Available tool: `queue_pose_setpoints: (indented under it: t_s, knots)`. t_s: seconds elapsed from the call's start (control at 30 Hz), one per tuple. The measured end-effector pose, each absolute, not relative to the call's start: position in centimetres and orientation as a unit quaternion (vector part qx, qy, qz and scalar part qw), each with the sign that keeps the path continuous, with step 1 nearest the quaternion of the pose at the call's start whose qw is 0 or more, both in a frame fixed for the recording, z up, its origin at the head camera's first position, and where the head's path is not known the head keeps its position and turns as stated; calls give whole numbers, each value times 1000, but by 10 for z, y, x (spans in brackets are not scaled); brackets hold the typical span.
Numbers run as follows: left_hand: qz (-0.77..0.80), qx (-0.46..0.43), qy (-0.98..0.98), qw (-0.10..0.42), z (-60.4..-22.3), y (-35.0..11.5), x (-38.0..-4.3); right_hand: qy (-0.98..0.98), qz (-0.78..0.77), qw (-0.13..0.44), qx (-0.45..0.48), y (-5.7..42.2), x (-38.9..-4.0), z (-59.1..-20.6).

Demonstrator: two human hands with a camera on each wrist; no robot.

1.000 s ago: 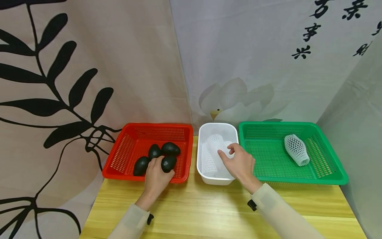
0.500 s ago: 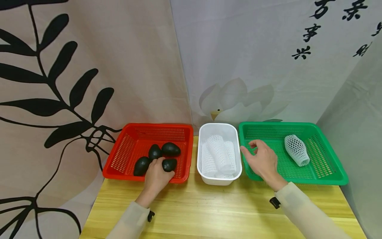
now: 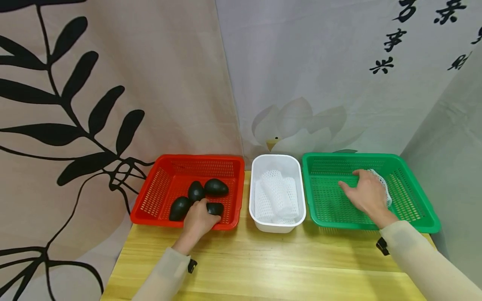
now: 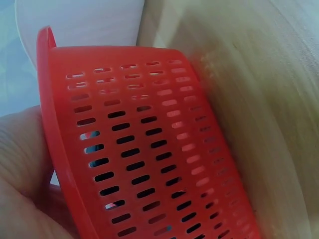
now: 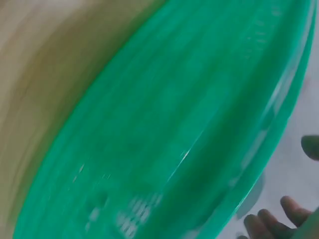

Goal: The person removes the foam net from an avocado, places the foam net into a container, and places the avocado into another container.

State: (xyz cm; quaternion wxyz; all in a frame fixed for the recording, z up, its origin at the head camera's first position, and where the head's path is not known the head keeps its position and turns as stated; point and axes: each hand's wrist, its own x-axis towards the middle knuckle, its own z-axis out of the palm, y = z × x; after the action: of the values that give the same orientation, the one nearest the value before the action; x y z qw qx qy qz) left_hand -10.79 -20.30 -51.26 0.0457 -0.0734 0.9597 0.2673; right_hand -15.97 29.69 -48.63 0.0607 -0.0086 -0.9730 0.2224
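In the head view my left hand (image 3: 199, 219) reaches over the front rim of the red basket (image 3: 150, 188), fingers and thumb around a dark green avocado (image 3: 215, 208), which they partly hide. Around it lie more avocados (image 3: 216, 187). The left wrist view shows this hand (image 4: 22, 184) behind the basket's rim, its fingertips hidden. My right hand (image 3: 369, 194) is over the green basket (image 3: 327, 209) with thumb and fingers spread and nothing held. It overlaps a white foam net sleeve (image 3: 385, 186), mostly hidden behind it. In the blurred right wrist view, the spread fingertips (image 5: 269, 224) show past the rim.
Between the two baskets stands a white plastic tub (image 3: 256, 213) with several white foam net sleeves (image 3: 278, 194) in it. All three containers are on a wooden table (image 3: 263, 263), close against a printed cloth backdrop (image 3: 180, 83).
My right hand has moved right, from over the white tub across the green basket to the net sleeve. My left hand stays at the same avocado, covering slightly more of it.
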Motion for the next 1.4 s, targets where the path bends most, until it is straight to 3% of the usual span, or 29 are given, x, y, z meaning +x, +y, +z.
queue_pose_setpoints:
  t_s: [0.4, 0.8, 1.4]
  knots:
    - [264, -90, 957, 86, -509, -203, -113, -979, 182, -76, -55, 354, -185, -488]
    - [265, -103, 953, 103, -508, -203, -115, -966, 167, -180, -79, 375, -203, -478]
    - [260, -113, 950, 127, -509, -207, -121, -957, 153, -231, -88, 376, -218, -490]
